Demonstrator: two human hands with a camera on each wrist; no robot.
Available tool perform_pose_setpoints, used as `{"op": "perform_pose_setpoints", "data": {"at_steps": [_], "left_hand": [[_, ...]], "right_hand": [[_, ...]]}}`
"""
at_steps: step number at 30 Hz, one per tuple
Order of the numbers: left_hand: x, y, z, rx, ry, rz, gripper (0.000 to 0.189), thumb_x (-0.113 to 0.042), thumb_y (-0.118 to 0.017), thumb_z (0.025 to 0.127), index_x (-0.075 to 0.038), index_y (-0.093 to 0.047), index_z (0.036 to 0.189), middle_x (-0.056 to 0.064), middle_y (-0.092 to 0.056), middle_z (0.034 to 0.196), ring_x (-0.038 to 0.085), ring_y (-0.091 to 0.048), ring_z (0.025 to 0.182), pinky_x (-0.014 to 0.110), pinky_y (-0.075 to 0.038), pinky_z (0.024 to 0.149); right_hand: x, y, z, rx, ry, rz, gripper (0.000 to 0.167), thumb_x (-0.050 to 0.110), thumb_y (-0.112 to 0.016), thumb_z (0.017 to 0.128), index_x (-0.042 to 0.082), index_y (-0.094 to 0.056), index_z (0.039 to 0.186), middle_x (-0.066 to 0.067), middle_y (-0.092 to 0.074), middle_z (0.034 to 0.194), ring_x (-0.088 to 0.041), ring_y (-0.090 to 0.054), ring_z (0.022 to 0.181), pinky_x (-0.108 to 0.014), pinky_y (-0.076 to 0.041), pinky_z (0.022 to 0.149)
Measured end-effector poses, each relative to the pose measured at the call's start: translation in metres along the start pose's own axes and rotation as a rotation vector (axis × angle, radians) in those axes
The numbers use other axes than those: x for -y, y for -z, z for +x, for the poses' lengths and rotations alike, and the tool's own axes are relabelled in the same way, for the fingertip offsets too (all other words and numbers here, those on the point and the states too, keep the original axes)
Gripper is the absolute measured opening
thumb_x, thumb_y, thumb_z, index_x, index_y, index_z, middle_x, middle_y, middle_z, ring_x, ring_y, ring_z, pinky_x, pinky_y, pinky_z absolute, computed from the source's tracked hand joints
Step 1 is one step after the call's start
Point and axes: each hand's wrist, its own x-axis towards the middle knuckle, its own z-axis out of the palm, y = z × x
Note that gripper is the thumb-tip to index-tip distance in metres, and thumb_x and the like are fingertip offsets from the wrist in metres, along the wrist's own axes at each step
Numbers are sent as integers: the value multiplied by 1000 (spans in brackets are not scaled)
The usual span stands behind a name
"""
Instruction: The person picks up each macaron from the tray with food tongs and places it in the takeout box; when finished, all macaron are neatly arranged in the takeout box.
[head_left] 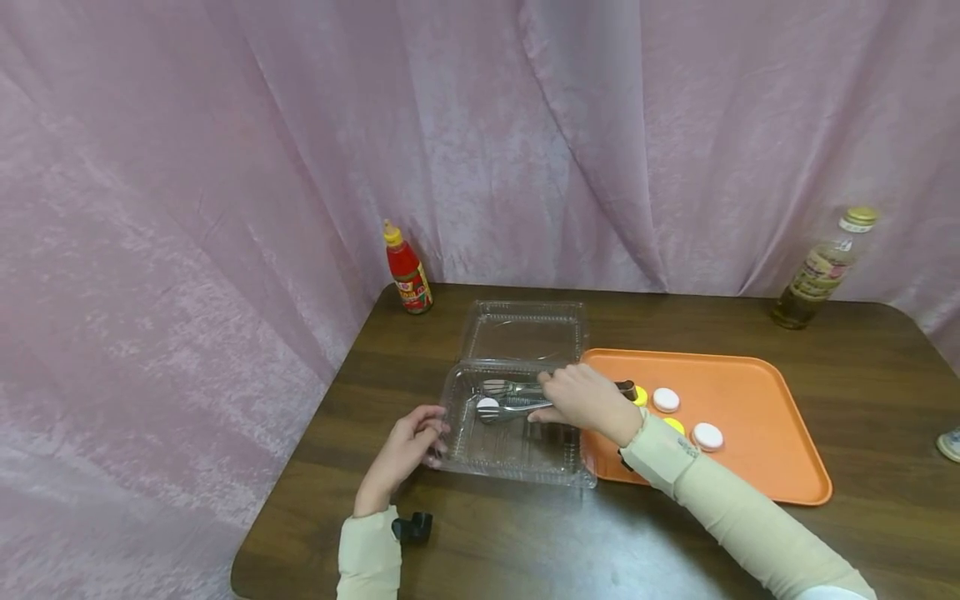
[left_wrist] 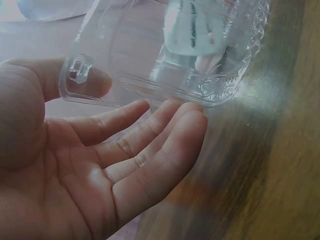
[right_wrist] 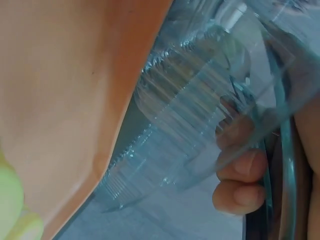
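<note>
My right hand (head_left: 588, 400) grips metal tongs (head_left: 517, 410) in the middle, with the dark handle end sticking out past the wrist side. The slotted tips spread inside a clear plastic container (head_left: 517, 475), and a white macaron (head_left: 487, 403) lies between them near the container's left side. The right wrist view has the fingers (right_wrist: 240, 197) curled round the tong arms, partly seen through clear plastic. My left hand (head_left: 408, 446) holds the container's left rim. In the left wrist view its thumb (left_wrist: 97, 82) shows through the plastic edge, with the bent fingers below.
The container's hinged lid (head_left: 528, 333) lies folded back behind it. Right beside it, an orange tray (head_left: 757, 433) bears white macarons (head_left: 707, 437) and yellow ones (head_left: 673, 425). A red sauce bottle (head_left: 408, 275) stands back left, a glass bottle (head_left: 817, 275) back right, before a pink curtain (head_left: 480, 150).
</note>
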Motion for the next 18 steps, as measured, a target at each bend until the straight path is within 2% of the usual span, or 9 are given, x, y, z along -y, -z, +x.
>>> {"op": "perform_pose_setpoints", "data": {"at_steps": [8, 12, 18], "left_hand": [[0, 0, -1, -1, -5, 28, 38, 4, -46, 98, 15, -47, 134, 32, -62, 114, 24, -63, 80, 27, -58, 59], [1, 0, 0, -8, -7, 38, 37, 4, -47, 98, 15, -49, 133, 31, -63, 112, 23, -63, 79, 27, -58, 59], [0, -1, 0, -23, 18, 33, 36, 4, -47, 98, 14, -50, 132, 30, -63, 111, 23, -62, 78, 25, -56, 58]], "right_hand": [[-4, 15, -13, 8, -84, 54, 56, 62, -68, 87, 8, -54, 79, 4, -40, 55, -12, -40, 45, -30, -39, 38], [-8, 22, -21, 24, -129, 96, 56, 62, -68, 87, 10, -50, 80, 4, -41, 56, -14, -41, 47, -30, -37, 40], [-12, 26, -36, -18, -178, 153, 54, 60, -67, 89, 8, -52, 83, 4, -41, 60, -12, -40, 46, -27, -33, 40]]}}
